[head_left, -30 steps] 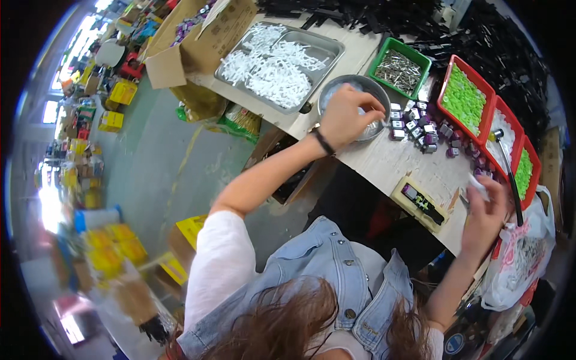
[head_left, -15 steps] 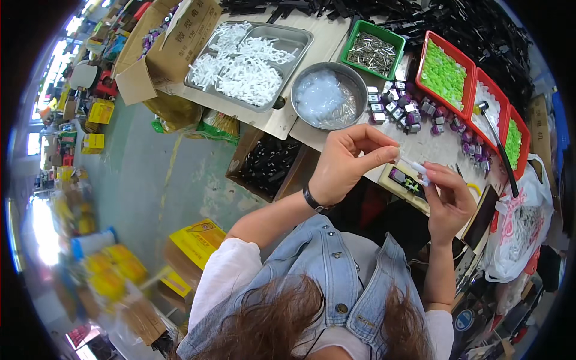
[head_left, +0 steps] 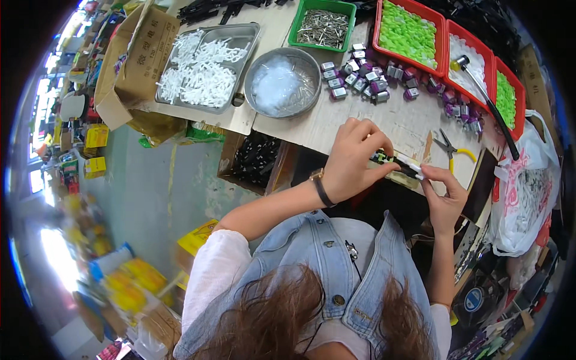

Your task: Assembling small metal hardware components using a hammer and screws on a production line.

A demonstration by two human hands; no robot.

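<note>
- Left hand (head_left: 358, 161): thumb and fingers closed on the black piece (head_left: 408, 171), which has green bits near the fingertips.
- Right hand (head_left: 444, 195): thumb and forefinger pinched on the white part (head_left: 414, 167), at its end nearest that hand.
- The black piece lies between the hands at the table's near edge; the white part is held against or just over it, and I cannot tell whether it is seated.
- Cream block (head_left: 401, 178): partly hidden under the hands.
- Pliers (head_left: 451, 157): yellow-handled, on the table (head_left: 336, 120), beyond the right hand.
- Motors (head_left: 373, 77): purple and silver, heaped past the left hand.
- Bowl (head_left: 281, 114): round, metal, left of the motors, with clear and whitish contents.
- Green bin (head_left: 317, 47): full of metal pins, behind the bowl.
- Red trays (head_left: 444, 51): in a row at the right, with green and white pieces; a hammer (head_left: 493, 109) lies across them.
- Metal tray (head_left: 247, 37): white parts piled inside, left of the bowl.
- Carton (head_left: 147, 54): open, at the table's left end.
- Plastic bag (head_left: 521, 186): far right, beside the table.
</note>
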